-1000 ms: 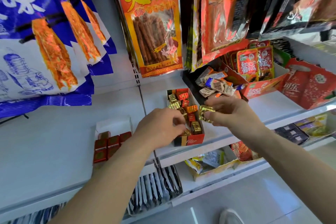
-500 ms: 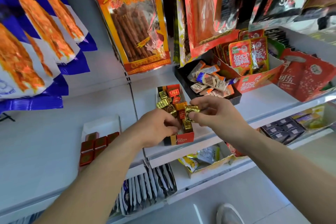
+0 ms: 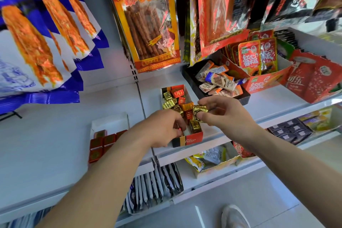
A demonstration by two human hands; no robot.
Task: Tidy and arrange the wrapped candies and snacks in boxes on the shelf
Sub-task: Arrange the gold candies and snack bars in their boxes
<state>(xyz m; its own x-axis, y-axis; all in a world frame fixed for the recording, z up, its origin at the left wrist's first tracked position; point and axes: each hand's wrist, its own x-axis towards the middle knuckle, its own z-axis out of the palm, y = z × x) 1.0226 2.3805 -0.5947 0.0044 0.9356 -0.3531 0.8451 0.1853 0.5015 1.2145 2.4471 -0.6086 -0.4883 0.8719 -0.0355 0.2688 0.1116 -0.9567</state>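
Candies (image 3: 175, 101) lie in red box (image 3: 192, 139); right hand (image 3: 227, 114) pinches some.

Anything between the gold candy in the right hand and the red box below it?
Nothing hangs between the gold candy in the right hand and the red box. The left hand reaches into the box's front end, and loose candies fill the back.

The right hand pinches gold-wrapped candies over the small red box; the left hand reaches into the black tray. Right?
Not quite. The head view shows the left hand reaching into the small red box, not the black tray; the right hand does pinch gold-wrapped candies.
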